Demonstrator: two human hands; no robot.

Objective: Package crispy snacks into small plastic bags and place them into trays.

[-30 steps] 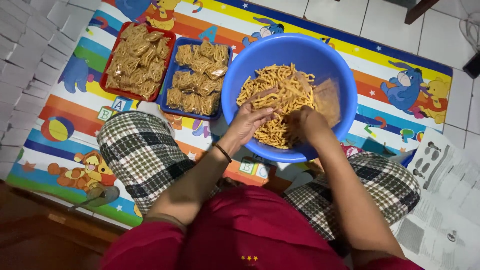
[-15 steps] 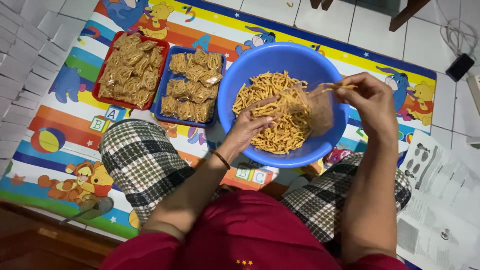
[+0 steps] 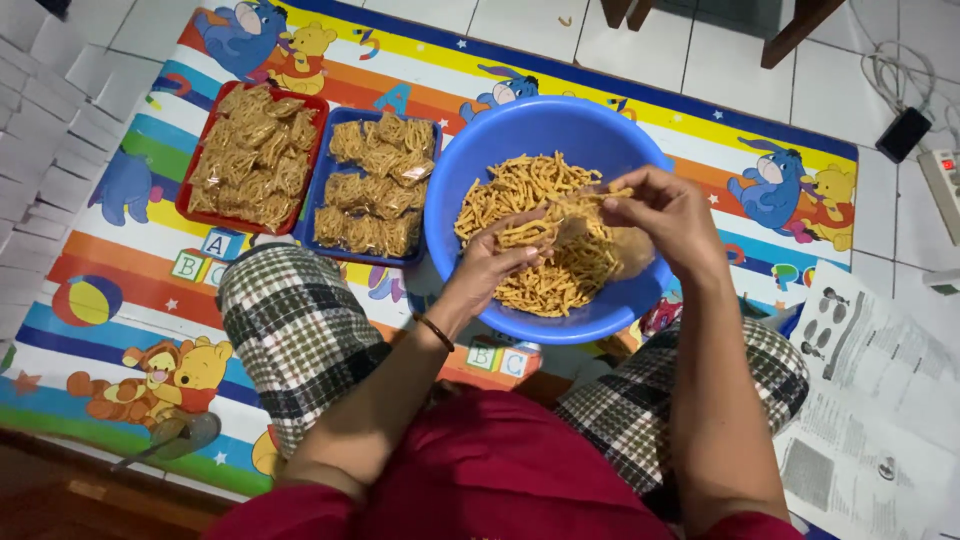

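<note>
A big blue plastic bowl (image 3: 520, 125) sits on the mat in front of my knees, half filled with thin orange snack sticks (image 3: 520, 190). My left hand (image 3: 495, 262) rests in the bowl with a bunch of sticks in its fingers. Over the bowl's right side, my right hand (image 3: 665, 215) pinches a few sticks and holds a small clear plastic bag (image 3: 630, 250), partly filled.
A red tray (image 3: 195, 160) and a blue tray (image 3: 318, 175) of packed snack bags lie to the left of the bowl on a colourful cartoon mat (image 3: 110, 300). Printed paper sheets (image 3: 870, 400) lie at right. A power strip (image 3: 945, 185) and wooden furniture legs (image 3: 790, 30) stand beyond.
My right hand came back from the bowl's right rim toward the middle, now close to my left hand over the sticks. The view shifted slightly.
</note>
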